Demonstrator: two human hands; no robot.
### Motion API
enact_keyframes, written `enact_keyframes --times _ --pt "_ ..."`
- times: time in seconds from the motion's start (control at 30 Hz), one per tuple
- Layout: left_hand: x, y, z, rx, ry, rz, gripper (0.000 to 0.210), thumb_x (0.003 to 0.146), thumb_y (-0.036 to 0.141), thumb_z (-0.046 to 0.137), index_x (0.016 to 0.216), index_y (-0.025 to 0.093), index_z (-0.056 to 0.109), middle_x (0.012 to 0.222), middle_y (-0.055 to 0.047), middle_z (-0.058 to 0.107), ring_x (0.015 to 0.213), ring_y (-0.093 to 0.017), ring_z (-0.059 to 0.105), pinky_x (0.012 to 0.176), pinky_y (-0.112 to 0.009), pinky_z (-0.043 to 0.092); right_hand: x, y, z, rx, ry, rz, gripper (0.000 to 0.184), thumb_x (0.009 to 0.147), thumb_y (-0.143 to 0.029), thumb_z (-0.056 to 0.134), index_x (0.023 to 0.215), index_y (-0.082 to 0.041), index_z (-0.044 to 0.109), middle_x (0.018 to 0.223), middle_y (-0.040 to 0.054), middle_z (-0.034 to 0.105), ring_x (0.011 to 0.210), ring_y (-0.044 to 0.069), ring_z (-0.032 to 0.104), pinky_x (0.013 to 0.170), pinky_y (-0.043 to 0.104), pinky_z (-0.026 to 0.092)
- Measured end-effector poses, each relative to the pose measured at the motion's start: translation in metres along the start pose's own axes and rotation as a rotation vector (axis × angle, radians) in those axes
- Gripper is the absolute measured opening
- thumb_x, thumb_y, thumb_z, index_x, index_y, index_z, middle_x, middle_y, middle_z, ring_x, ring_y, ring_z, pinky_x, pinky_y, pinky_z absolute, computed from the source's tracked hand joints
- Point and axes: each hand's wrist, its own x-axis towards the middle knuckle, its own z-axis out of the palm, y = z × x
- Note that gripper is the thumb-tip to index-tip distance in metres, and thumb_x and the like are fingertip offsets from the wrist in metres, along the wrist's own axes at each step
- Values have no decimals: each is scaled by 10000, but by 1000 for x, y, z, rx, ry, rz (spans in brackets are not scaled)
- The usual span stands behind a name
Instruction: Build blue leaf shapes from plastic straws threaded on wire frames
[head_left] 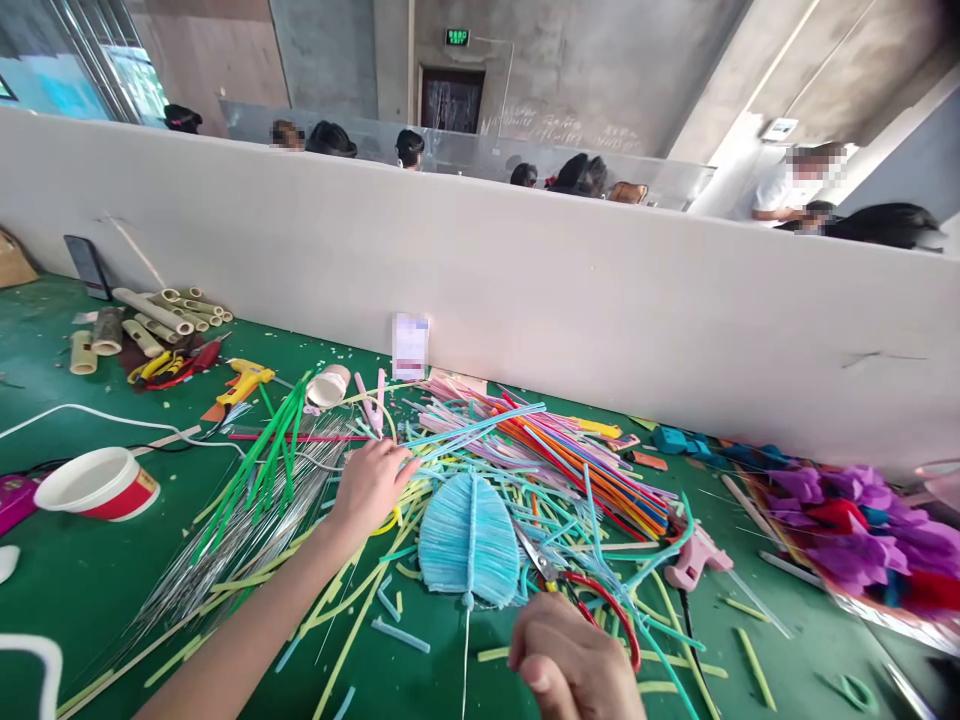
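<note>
Where the green table (67,590) meets a long pale partition (525,290), it is littered with craft stuff: bamboo tubes (161,315), a yellow glue gun (244,378), a red-and-white paper bowl (97,483), a sheaf of thin silver wires (225,550), a heap of coloured straws (555,450), a pink glue gun (694,562) and purple paper flowers (862,520) at the right. Behind the partition, heads of other people show against bare concrete walls, a dark door and a green exit sign (457,37). The left hand (371,485) rests on the straw heap, fingers loosely together, touching a light-blue strand. A light-blue leaf (469,540) of straws lies flat between the hands. The right hand (574,665) sits near the bottom edge by red-handled scissors (592,590); whether its fingers grip them I cannot tell.
</note>
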Motion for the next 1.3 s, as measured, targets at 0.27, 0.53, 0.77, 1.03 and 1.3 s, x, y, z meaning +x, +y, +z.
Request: enact_keyframes --times 0.27,0.53,0.77,1.03,1.3 --pt "18 9 9 172 0 133 250 957 193 500 850 171 725 818 -110 699 830 -271 635 757 -353 446 6 43 41 -381 -55 -29 398 935 -489 585 647 -217 553 613 20 601 602 174 577 587 272 429" --pt "-14 2 -33 211 146 160 233 988 178 474 1042 180 701 1056 -126 732 985 -292 647 885 -407 454 11 48 59 -106 -7 186 264 973 -361 541 1160 -268 703 1096 78 734 1039 234 692 879 292 554" --pt "-56 30 -37 49 348 431 230 937 125 562 1103 229 683 887 -66 748 784 -218 685 765 -318 496 8 42 70 183 133 209 563 947 -526 546 1441 -259 515 1082 94 730 914 242 674 851 356 545" --pt "-95 61 -7 -247 124 528 242 993 175 469 1088 237 683 735 -34 699 576 -149 682 540 -202 505 12 26 51 610 241 619 619 930 -683 445 1077 -182 777 590 -25 392 513 122 358 478 250 335" --pt "-112 48 -19 -299 142 420 227 999 226 472 1038 247 695 763 -45 720 580 -141 702 544 -177 519 1 28 7 869 440 561 574 871 -674 571 1045 -158 754 542 -62 336 485 99 292 459 225 280"
